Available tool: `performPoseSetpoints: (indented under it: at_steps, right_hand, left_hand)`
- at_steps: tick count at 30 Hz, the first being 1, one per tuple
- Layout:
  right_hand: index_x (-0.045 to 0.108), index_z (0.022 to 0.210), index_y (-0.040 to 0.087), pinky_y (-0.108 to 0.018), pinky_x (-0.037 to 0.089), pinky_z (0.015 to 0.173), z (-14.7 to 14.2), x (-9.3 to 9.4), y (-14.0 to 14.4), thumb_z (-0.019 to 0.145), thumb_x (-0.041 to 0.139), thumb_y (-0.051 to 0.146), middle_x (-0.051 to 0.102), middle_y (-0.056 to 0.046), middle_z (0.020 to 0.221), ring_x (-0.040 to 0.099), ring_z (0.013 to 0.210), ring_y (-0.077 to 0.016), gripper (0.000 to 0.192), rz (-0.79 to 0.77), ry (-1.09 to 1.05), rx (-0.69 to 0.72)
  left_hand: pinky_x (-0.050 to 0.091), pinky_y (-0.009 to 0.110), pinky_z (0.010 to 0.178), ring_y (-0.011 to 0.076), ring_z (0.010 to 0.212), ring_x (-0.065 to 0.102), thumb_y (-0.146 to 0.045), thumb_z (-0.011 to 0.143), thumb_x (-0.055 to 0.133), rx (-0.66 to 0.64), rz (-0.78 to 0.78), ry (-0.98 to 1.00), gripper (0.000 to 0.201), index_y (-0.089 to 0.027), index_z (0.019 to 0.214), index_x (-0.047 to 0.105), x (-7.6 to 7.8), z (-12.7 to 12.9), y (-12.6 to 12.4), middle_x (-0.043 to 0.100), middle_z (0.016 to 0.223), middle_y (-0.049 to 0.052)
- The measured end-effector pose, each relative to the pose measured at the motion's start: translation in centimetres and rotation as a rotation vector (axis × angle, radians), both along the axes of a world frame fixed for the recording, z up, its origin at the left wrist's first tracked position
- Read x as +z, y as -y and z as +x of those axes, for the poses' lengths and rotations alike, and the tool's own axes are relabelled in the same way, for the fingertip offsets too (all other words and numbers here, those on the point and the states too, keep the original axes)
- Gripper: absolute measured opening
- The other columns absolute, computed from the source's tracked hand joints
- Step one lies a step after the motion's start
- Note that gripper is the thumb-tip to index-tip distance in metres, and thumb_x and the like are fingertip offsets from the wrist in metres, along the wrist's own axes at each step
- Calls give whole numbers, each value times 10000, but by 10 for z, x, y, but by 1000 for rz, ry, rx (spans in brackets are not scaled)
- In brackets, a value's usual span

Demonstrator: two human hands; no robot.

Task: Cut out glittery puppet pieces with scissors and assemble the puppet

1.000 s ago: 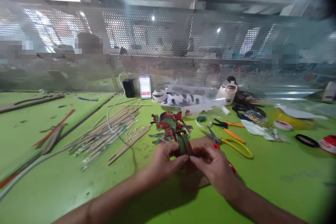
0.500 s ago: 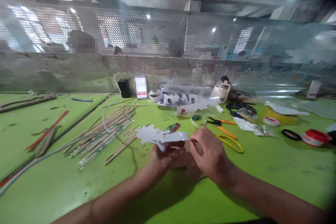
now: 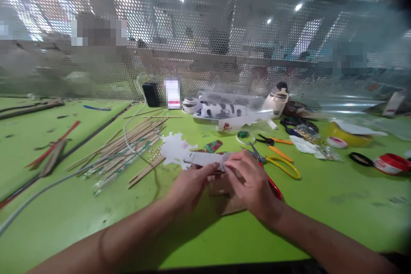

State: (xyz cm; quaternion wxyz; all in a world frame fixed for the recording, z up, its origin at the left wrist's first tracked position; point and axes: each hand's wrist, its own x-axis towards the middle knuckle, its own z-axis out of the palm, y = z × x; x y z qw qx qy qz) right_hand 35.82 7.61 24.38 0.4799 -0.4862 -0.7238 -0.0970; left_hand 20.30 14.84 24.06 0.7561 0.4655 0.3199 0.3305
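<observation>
While scissors are lying nearby, both hands, left hand and right hand, are pinching a paper cutout (white side up) over the green table.

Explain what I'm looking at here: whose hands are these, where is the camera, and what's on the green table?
There is no machine. A camera worn on a person's head looks forward and down at their own bare hands. The left hand and right hand together pinch a flat paper cutout figure, white side up. On the green table lie a bundle of thin wooden sticks to the left, yellow-handled scissors and orange-handled scissors to the right, and rolls of tape farther right. A perforated metal screen stands behind.
</observation>
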Motion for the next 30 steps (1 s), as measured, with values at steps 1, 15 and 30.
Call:
performPoseSetpoints:
  at_steps: [1, 15, 30]
  right_hand:
    - [652, 1018, 174, -385, 570, 779, 2, 0, 0, 950, 563, 47, 639, -102, 942, 610, 895, -220, 169, -14, -22, 3]
    - [691, 903, 134, -377, 506, 734, 10, 2, 0, 996, 511, 91, 663, -111, 870, 576, 825, -228, 208, -117, 222, 13]
    - [670, 860, 159, -363, 475, 691, 16, 3, -1, 998, 516, 104, 658, -84, 816, 573, 774, -215, 213, -167, 236, 80]
  left_hand:
    - [554, 314, 857, 216, 881, 708, -280, 795, 777, -4, -40, 12, 170, -126, 863, 750, 1, 1, 0, 769, 928, 119]
    - [532, 351, 825, 219, 811, 672, -168, 654, 818, 0, 76, 19, 264, -162, 894, 709, -5, 5, -4, 748, 895, 76]
    - [510, 303, 649, 176, 639, 627, -151, 636, 772, 0, 120, -56, 145, -154, 756, 691, -5, 3, -1, 717, 722, 46]
